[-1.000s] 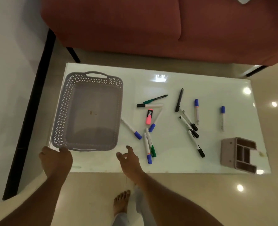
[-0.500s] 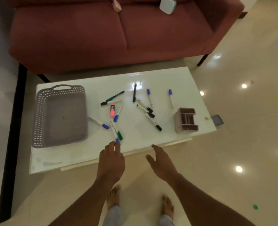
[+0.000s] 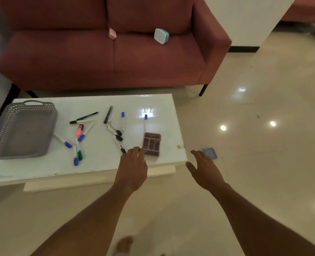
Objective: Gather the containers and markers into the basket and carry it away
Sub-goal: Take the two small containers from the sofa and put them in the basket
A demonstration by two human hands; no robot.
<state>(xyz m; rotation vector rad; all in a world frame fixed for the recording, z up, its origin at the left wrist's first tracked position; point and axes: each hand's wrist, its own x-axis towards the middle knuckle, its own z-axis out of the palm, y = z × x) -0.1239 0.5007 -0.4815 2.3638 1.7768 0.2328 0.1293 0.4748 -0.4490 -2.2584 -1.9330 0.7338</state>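
An empty grey perforated basket (image 3: pixel 3 126) sits at the left end of the white low table (image 3: pixel 97 163). Several markers lie scattered across the table, among them a pink highlighter (image 3: pixel 79 130) and a black pen (image 3: pixel 108 114). A brown divided container (image 3: pixel 151 144) stands near the table's right front corner. My left hand (image 3: pixel 132 167) hovers just in front of that container, fingers apart, holding nothing. My right hand (image 3: pixel 204 170) is open beyond the table's right edge, over the floor.
A red sofa (image 3: pixel 101 58) stands behind the table, with a white and teal box (image 3: pixel 161 36) and a small pink box (image 3: pixel 112 33) on its seat. A blue square object (image 3: pixel 209 153) lies on the glossy floor by the table's right corner.
The view has swung right and back from the basket end. Both hands moved right, from the basket's front edge to the brown container and past the table's right edge.
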